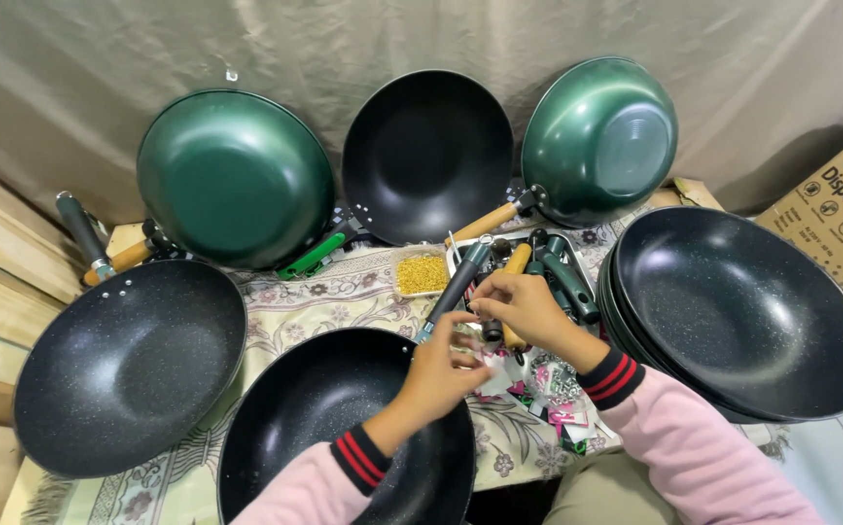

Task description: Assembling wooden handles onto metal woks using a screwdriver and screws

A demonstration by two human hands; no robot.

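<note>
The fingertips of both hands meet over a pile of pan handles (538, 267), so what sits between them is hard to make out. The left hand (438, 374) hovers above the rim of the near black wok (305, 418), its grip pinched on a small item too tiny to identify. The right hand (526, 306) has its grip curled around a wooden handle (514, 292) in the pile. A small tray (422, 273) just beside them holds yellow screws. The stacked black woks (742, 311) at the right hide their lower pans; the table's patterned cloth (344, 297) shows between the pans.
</note>
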